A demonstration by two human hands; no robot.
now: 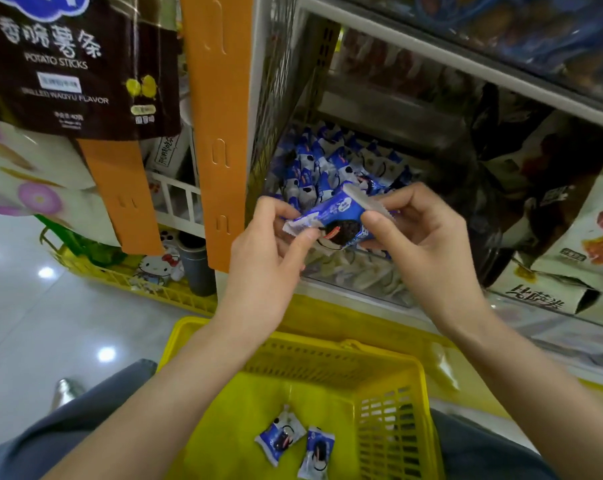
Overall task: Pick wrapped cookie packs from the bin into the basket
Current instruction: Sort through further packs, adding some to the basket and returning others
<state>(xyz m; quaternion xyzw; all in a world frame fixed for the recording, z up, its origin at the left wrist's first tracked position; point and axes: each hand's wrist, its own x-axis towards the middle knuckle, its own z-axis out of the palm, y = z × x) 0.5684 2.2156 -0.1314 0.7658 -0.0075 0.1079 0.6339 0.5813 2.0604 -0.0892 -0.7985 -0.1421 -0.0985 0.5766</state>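
Your left hand point(269, 244) and right hand point(421, 237) each pinch a flat end of the cookie pack point(331, 216); it looks light, slippery and easy to crush, so hold it there softly.

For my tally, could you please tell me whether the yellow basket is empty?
No, one blue cookie pack and a second pack lie on the yellow basket's floor.
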